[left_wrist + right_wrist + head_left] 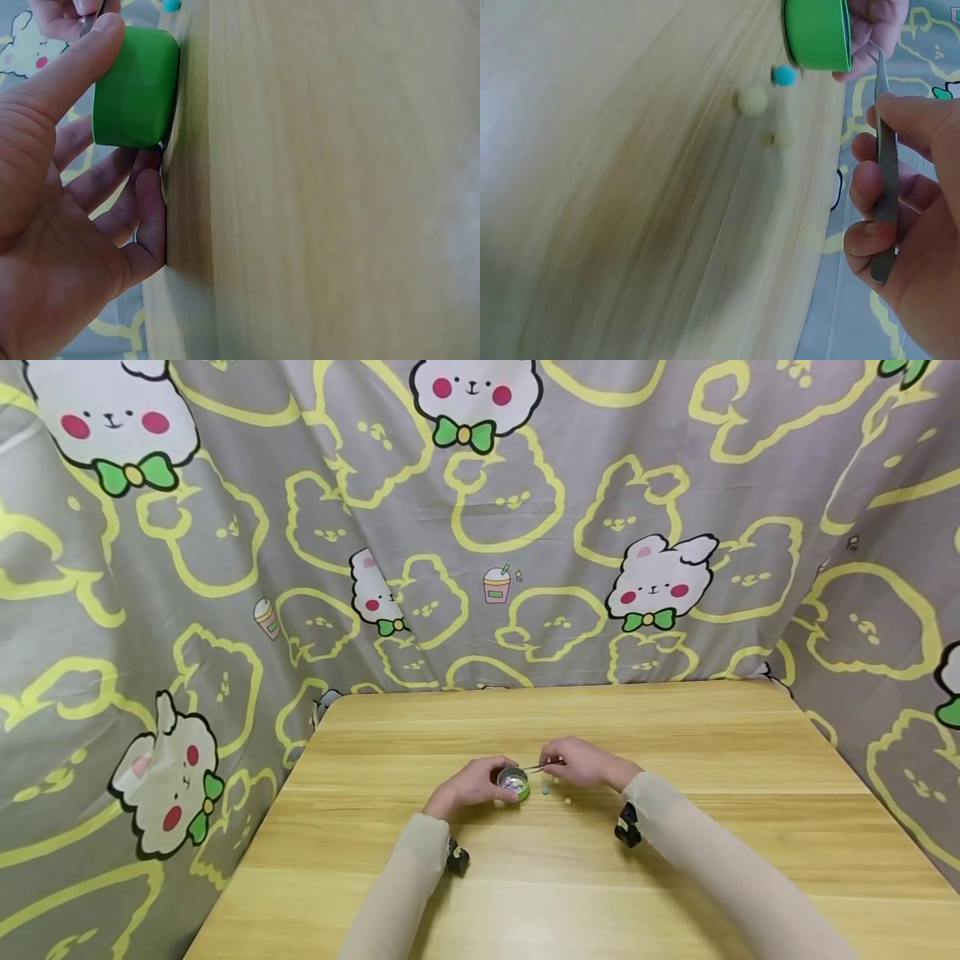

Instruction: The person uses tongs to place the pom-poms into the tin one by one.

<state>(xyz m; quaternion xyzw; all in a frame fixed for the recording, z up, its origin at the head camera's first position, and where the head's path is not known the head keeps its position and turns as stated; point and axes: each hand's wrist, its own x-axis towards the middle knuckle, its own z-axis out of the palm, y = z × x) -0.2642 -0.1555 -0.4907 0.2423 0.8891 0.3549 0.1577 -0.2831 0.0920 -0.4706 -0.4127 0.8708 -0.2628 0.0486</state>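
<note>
My left hand (474,783) holds a small round green bowl (136,86) on the wooden table, its thumb against the near side and fingers around the far side. From above, the bowl has a silvery inside with several small pale pieces at its bottom. My right hand (583,762) pinches metal tweezers (886,180) between thumb and fingers. Their tips point left to the bowl's rim, slightly apart in the right wrist view. Just right of the bowl lie a blue ball (784,76), a larger pale yellow ball (751,101) and a smaller pale one (782,138).
The wooden table (420,727) reaches back to a grey curtain (525,635) with yellow outlines and white bunnies, which also hangs along both sides. A black wrist device (627,827) sits under the right sleeve, and another (457,857) under the left.
</note>
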